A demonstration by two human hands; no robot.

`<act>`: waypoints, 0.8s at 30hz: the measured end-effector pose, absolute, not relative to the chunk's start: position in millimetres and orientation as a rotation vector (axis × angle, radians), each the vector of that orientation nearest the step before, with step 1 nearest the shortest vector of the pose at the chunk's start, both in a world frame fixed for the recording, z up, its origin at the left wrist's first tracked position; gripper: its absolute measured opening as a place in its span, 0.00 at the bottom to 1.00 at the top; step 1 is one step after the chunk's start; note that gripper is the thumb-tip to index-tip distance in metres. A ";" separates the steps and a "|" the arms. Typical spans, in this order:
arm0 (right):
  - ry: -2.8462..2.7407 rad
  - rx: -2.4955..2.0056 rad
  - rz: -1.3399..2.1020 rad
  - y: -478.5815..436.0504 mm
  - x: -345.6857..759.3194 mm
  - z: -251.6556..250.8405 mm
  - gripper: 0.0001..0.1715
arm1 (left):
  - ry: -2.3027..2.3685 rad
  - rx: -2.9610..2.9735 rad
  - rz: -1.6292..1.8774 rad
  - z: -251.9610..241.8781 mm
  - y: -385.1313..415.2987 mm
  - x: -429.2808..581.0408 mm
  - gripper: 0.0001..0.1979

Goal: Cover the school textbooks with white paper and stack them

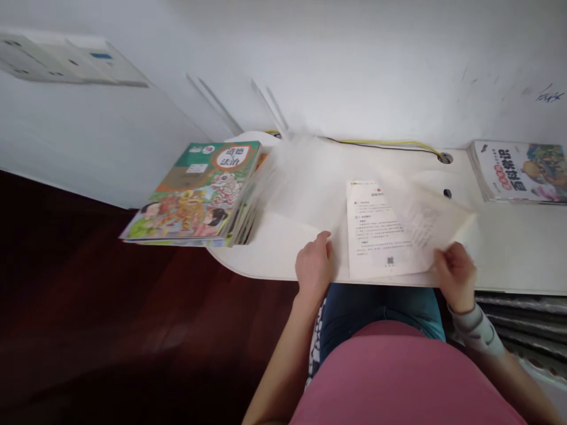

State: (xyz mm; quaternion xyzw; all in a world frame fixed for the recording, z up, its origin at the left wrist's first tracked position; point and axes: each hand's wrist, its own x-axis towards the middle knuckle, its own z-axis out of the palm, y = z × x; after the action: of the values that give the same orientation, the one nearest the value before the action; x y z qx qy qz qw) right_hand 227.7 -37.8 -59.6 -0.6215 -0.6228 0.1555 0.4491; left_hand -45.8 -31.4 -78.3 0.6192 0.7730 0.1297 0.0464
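An open book (376, 236) with white printed pages lies on the white desk (518, 248) in front of me. My left hand (313, 267) rests at the book's near left edge, its fingers curled on a page that is smeared by motion. My right hand (456, 274) is closed on a lifted page (436, 221) at the book's right side; that page is blurred too.
A stack of colourful textbooks (199, 198) sits on the desk's left end, overhanging the edge. Another book (522, 171) lies at the far right. A yellow and black cable (390, 143) runs along the wall. Dark red floor lies to the left.
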 end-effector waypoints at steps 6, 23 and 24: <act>-0.640 -1.217 0.907 -58.6 247.0 -68.0 0.20 | 2.325 2.076 0.403 -81.9 -29.9 -49.0 0.18; -2.020 -1.247 0.240 -49.1 230.0 -35.0 0.20 | 1.991 2.308 0.627 -42.4 -29.1 -15.2 0.21; -2.096 -1.187 0.144 -44.9 221.5 -30.7 0.24 | 1.928 2.348 0.644 -34.7 -27.3 -8.8 0.23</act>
State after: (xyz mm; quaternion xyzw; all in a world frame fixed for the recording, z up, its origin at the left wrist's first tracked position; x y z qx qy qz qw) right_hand 221.5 -44.9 -30.7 -0.4594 -0.8117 0.0558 0.3563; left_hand -8.8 -27.3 -34.7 0.7558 0.6208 0.2074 0.0179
